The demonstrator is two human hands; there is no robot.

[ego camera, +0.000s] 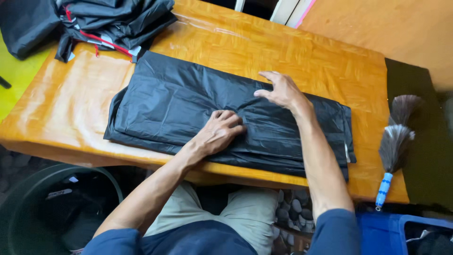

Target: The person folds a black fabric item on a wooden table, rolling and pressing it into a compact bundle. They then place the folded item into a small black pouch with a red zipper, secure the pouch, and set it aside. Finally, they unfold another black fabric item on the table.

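A black, thin, crinkled sheet of folded fabric or plastic point(174, 101) lies flat across a glossy orange wooden table point(302, 52). My left hand point(218, 133) rests palm down on the sheet near its front edge, fingers curled together. Farther back and to the right, my right hand point(282, 89) presses on the same sheet with fingers spread. Neither hand grips anything; both lie on top of the sheet.
A heap of black fabric with red trim point(108, 23) sits at the table's far left corner. A feather duster with a blue-and-white handle point(394, 146) lies at the right edge. A dark round bin point(56, 208) stands below left, a blue crate point(401, 233) below right.
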